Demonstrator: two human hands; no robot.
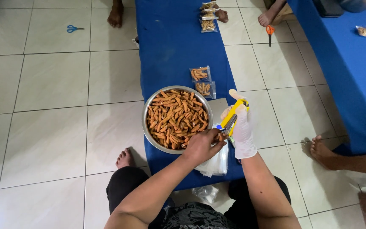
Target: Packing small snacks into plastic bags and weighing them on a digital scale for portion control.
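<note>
My left hand [202, 146] is bare and rests at the near right rim of a round metal bowl [145, 121] full of orange-brown snack sticks [175, 116]. Its fingers close on the grey lower end of a yellow tool [233, 115]. My right hand [243, 129], in a white glove, grips the upper part of that tool just right of the bowl. The tool slants up and to the right between both hands. A stack of clear plastic bags [214, 164] lies under my hands on the blue-covered low table [178, 46].
Two filled clear packets [202, 81] lie beyond the bowl, more packets [208, 18] at the far end. A grey flat platform [217, 107] sits behind my hands. Blue scissors [74, 29] and orange scissors [270, 32] lie on the tiled floor. Other people's feet [323, 150] are nearby. Another blue table [352, 68] stands right.
</note>
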